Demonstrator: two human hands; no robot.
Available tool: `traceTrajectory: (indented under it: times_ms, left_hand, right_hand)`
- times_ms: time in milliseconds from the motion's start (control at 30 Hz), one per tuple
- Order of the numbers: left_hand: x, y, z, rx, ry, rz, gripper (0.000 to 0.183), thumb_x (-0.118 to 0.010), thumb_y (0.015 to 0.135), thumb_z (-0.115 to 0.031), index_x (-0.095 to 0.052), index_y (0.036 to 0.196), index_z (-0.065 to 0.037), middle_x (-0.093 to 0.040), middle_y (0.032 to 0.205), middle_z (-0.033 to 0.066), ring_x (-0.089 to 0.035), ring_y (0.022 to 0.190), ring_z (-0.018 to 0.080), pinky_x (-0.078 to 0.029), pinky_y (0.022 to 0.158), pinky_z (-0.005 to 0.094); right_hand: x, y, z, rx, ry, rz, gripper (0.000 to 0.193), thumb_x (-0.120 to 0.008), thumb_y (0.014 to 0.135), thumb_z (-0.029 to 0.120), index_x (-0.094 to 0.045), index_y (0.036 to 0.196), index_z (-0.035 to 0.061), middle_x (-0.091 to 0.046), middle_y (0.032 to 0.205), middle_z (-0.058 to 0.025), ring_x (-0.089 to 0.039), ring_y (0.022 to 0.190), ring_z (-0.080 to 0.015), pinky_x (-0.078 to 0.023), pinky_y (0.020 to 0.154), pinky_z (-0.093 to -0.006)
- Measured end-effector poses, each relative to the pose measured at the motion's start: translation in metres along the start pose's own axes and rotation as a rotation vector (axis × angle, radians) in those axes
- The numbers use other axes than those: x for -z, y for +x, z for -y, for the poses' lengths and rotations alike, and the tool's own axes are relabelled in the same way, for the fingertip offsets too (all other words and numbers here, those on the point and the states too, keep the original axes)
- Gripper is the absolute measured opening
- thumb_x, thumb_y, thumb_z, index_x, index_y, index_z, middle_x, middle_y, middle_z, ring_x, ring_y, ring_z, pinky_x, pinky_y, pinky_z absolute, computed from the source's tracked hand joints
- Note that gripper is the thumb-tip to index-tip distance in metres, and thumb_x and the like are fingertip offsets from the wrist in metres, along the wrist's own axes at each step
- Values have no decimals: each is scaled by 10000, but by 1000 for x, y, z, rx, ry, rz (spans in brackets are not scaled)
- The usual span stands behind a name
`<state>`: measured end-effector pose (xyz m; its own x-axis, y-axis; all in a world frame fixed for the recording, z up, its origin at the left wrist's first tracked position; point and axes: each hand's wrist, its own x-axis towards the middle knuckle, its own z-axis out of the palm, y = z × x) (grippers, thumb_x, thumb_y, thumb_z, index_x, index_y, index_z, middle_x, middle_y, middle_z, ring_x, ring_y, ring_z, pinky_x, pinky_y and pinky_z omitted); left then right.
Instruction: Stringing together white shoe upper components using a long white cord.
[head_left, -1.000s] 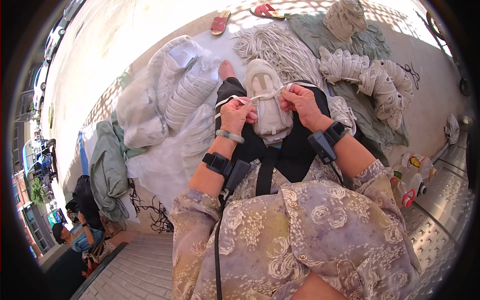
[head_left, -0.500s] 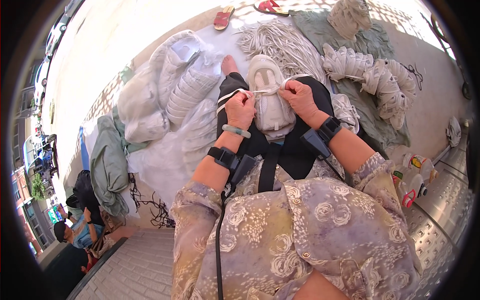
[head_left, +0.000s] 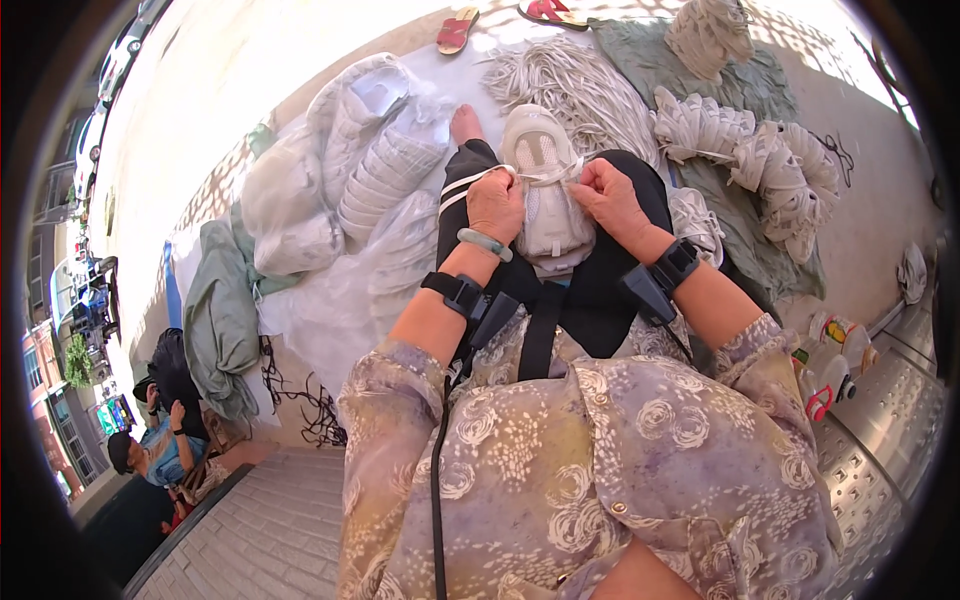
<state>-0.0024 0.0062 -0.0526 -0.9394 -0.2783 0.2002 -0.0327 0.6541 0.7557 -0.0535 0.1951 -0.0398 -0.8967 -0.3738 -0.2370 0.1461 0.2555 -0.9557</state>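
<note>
A pale beige sneaker (head_left: 550, 232) lies lengthwise between my thighs, on my black trousers. Across its upper part runs a flat white shoelace (head_left: 546, 181). At the shoe's left side my left hand (head_left: 496, 208) is closed on the lace, with its fingertips partly hidden behind the hand. My right hand (head_left: 612, 203), on the other side, pinches the lace between thumb and fingers close to the shoe's edge. A large heap of loose white laces (head_left: 590, 92) lies just beyond the shoe.
Clear plastic bags (head_left: 295, 205) of stacked white shoe pieces lie left. Rows of laced beige shoes (head_left: 702, 128) rest on green cloth (head_left: 640, 50) at right. Red sandals (head_left: 457, 30) stand at the far edge. Bottles (head_left: 835, 340) stand lower right; a person (head_left: 165, 450) sits lower left.
My right hand has moved slightly down and right, and the lace loop standing beside it has dropped from sight. My left hand has turned inward, nearer the shoe. The whole view has shifted slightly.
</note>
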Motion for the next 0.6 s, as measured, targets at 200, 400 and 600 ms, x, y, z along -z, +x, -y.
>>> traceTrajectory:
  times_ms: [200,400,600]
  left_hand:
    - [23,9,-28,396,14,190,247,-680,725,-190,-532,653,-6,-563,568,86,-586,548,203,-458,530,307]
    - [44,-9,-52,14,198,228,374,-710,678,-275,-535,875,-10,-608,786,115,-606,730,278,-490,687,333]
    - [37,-13,-39,-64,237,294,398,-639,717,-242,-522,1018,-9,-601,900,171,-584,859,318,-468,740,381]
  right_hand:
    - [1,-10,19,178,-176,31,72,-614,761,109,-589,766,42,-552,659,-37,-516,561,-122,-430,544,-268]
    - [-8,-13,39,410,-434,-43,94,-601,743,138,-619,794,61,-587,747,-77,-585,685,-254,-459,603,-319]
    - [-30,-6,42,617,-674,92,94,-584,740,171,-637,790,111,-569,738,-43,-580,706,-242,-426,643,-363]
